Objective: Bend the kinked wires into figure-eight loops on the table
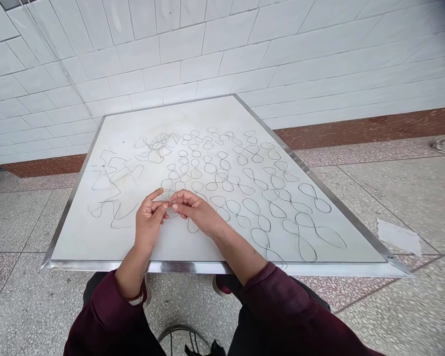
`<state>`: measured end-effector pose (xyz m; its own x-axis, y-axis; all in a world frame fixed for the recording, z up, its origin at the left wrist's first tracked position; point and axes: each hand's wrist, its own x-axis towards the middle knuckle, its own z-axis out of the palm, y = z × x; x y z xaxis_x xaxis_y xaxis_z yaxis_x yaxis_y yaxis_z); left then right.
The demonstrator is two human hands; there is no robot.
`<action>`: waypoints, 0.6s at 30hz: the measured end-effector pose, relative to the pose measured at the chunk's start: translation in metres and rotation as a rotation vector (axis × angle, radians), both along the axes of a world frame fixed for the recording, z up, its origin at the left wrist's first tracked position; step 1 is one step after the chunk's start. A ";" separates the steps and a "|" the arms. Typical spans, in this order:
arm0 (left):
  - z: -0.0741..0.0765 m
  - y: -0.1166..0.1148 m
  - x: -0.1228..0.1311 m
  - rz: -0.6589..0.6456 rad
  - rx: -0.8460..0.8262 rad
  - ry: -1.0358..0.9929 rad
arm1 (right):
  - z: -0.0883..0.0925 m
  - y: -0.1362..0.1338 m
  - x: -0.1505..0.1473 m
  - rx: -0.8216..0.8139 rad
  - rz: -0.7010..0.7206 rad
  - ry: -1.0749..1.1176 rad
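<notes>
Near the front of a white table (193, 249), my left hand (151, 212) and my right hand (193, 207) meet with thumbs and fingertips pinched together. A thin dark wire (172, 201) runs between the fingertips, and its full shape is mostly hidden by the fingers. My left index finger has a tan wrap around its tip. Beyond and to the right of my hands lie several wires bent into figure-eight loops (260, 215). Left of my hands are loose, crooked wires (114, 215) with angular bends.
A tangled heap of wires (161, 143) sits toward the table's back. A metal edge strip (203, 267) borders the tabletop, with one looped wire overhanging it. White wall tiles (181, 44) rise behind. On the floor are a paper scrap (398, 236) and a round stool (183, 329).
</notes>
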<state>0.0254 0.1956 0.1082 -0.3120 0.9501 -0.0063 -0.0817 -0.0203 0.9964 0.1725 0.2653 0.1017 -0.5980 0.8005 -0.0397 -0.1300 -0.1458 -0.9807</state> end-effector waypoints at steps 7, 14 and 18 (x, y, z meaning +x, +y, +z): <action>0.001 0.001 -0.001 -0.011 -0.046 -0.036 | 0.000 0.000 0.000 0.012 0.017 -0.037; 0.003 0.002 -0.002 -0.028 -0.129 -0.161 | -0.002 0.000 0.001 0.067 0.026 -0.084; 0.005 0.002 -0.003 -0.042 -0.161 -0.202 | 0.001 -0.003 0.001 0.084 0.029 -0.103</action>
<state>0.0227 0.1979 0.1131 -0.2496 0.9439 -0.2164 -0.2766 0.1447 0.9500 0.1739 0.2627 0.1028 -0.6170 0.7862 -0.0353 -0.0253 -0.0647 -0.9976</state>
